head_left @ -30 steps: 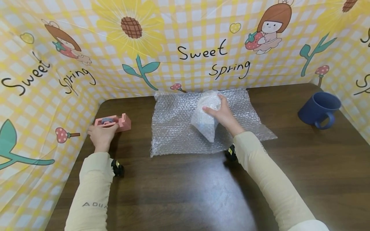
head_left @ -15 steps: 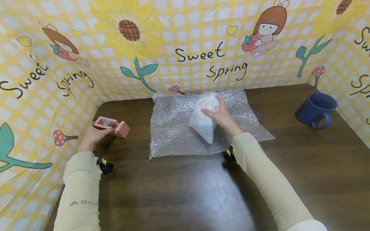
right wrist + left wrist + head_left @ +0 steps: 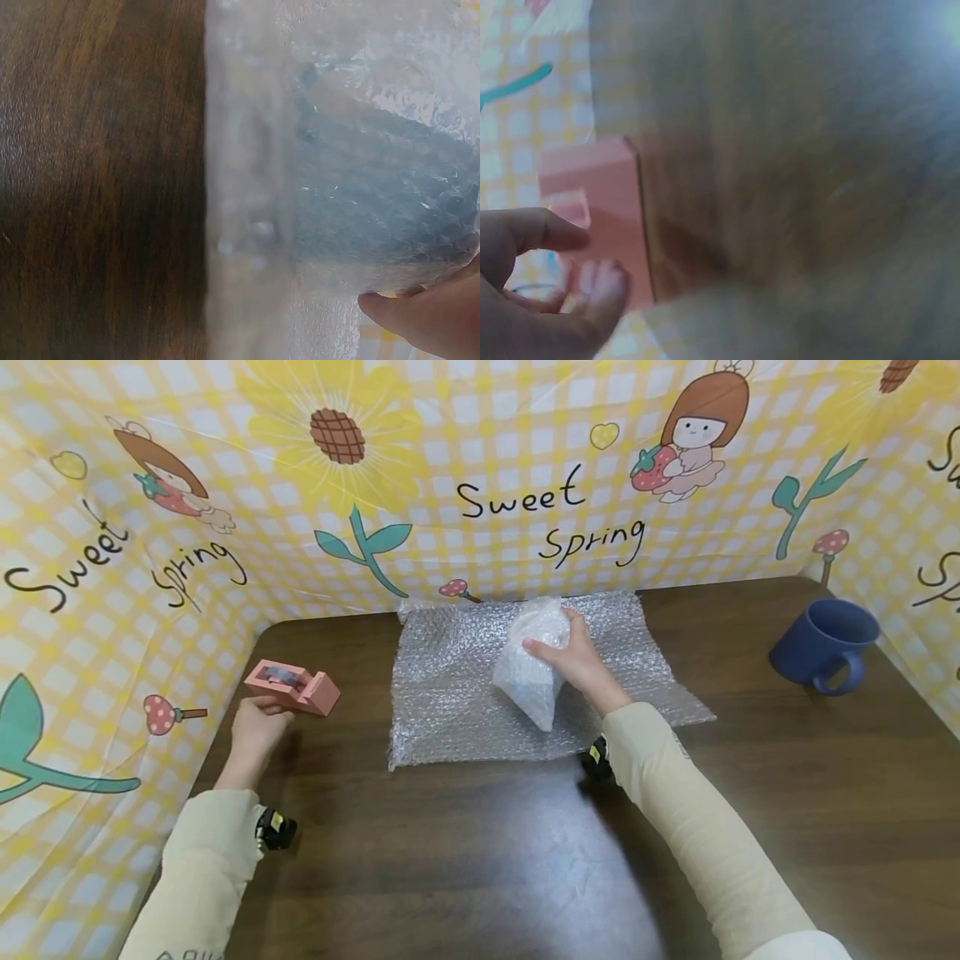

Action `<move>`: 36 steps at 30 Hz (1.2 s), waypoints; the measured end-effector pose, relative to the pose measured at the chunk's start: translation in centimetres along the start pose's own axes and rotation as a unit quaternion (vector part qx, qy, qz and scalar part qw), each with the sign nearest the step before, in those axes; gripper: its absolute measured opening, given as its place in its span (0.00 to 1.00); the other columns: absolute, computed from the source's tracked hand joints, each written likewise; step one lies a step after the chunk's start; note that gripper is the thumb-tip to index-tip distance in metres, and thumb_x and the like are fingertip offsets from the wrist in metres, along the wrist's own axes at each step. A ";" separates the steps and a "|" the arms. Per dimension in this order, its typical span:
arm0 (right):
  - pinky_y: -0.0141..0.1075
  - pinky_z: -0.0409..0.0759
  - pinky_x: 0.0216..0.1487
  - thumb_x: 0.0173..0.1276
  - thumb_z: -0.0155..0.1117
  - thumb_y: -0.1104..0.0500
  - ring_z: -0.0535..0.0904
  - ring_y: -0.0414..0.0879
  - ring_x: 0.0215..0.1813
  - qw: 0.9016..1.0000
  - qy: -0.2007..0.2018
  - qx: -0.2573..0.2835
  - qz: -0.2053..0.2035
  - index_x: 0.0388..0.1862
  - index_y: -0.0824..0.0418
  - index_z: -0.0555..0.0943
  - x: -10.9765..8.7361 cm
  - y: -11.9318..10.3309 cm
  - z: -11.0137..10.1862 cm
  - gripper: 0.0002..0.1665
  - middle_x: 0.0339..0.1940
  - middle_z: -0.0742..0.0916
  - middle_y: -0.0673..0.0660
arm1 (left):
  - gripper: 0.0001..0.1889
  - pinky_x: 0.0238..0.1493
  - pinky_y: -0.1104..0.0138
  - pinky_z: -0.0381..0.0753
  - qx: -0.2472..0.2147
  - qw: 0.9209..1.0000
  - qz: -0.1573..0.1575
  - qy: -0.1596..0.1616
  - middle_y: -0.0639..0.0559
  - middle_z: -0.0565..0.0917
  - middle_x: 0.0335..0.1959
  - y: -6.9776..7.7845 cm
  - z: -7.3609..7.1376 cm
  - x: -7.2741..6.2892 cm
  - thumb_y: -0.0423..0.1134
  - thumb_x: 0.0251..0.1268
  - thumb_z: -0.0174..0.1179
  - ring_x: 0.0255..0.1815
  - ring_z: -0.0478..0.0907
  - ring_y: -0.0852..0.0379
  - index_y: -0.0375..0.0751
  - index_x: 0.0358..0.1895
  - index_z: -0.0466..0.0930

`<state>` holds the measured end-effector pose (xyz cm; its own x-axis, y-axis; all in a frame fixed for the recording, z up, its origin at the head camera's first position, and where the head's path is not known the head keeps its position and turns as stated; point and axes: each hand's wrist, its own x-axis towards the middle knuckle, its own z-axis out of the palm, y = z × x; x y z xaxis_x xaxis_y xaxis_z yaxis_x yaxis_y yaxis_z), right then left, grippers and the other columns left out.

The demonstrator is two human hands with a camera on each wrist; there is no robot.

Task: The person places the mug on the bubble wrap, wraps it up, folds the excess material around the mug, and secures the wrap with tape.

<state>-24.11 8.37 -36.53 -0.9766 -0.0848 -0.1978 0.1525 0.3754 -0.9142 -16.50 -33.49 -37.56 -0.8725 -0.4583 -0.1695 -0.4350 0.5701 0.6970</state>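
In the head view my right hand (image 3: 581, 660) grips a bubble-wrapped bundle (image 3: 529, 672), thumb on its near face. The bundle tapers to a point toward me and sits on a flat sheet of bubble wrap (image 3: 442, 693). Through the layers in the right wrist view, a bluish object (image 3: 375, 180) shows, its kind hidden. My left hand (image 3: 258, 727) is at the near side of a pink tape dispenser (image 3: 292, 687) with a roll in it. Its fingers are loosely bent, thumb and fingertips apart, in the left wrist view; whether they touch the dispenser (image 3: 604, 180) I cannot tell.
A dark blue mug (image 3: 825, 647) stands at the right side of the brown wooden table (image 3: 450, 852). A yellow checked cloth (image 3: 510, 435) with printed flowers hangs behind and at both sides of the table.
My left hand has let go of the tape dispenser and drawn back toward me; the dispenser has turned slightly. My right hand still holds the bundle in the same place.
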 end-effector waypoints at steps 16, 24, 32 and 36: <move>0.55 0.47 0.77 0.63 0.65 0.43 0.46 0.59 0.79 1.000 -0.003 -0.002 0.000 0.77 0.53 0.41 0.0 0.2 0.1 0.56 0.79 0.50 0.63 | 0.21 0.41 0.62 0.74 0.021 0.987 0.085 0.132 0.30 0.83 0.47 0.5 3.7 -0.8 0.40 0.59 0.65 0.46 0.80 0.39 0.29 0.52 0.79; 0.55 0.47 0.77 0.63 0.65 0.44 0.46 0.59 0.79 1.000 -0.004 0.008 -0.008 0.77 0.53 0.41 0.0 0.1 0.1 0.56 0.79 0.50 0.63 | 0.19 0.39 0.60 0.73 0.040 0.986 0.081 0.138 0.31 0.84 0.45 0.3 3.7 -0.1 0.40 0.60 0.64 0.44 0.80 0.40 0.31 0.51 0.81; 0.54 0.47 0.77 0.63 0.65 0.45 0.46 0.59 0.79 1.000 -0.006 0.005 -0.009 0.77 0.54 0.41 0.0 0.1 0.3 0.56 0.79 0.51 0.64 | 0.20 0.24 0.83 0.65 0.040 0.994 0.069 0.077 0.33 0.83 0.45 -0.3 2.2 0.3 0.38 0.62 0.64 0.26 0.67 0.73 0.29 0.53 0.79; 0.55 0.46 0.77 0.63 0.65 0.45 0.46 0.59 0.79 1.000 -0.005 0.007 -0.009 0.77 0.54 0.41 0.0 0.0 0.1 0.56 0.79 0.51 0.64 | 0.19 0.26 0.81 0.66 0.050 0.993 0.095 0.040 0.33 0.82 0.43 -0.9 1.2 0.7 0.37 0.63 0.63 0.26 0.65 0.75 0.28 0.53 0.78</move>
<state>-24.06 8.26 -36.59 -0.9774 -0.1012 -0.1856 0.1377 0.3612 -0.9222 -16.95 -33.49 -39.11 -0.9220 -0.3869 0.0172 -0.2880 0.7147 0.6373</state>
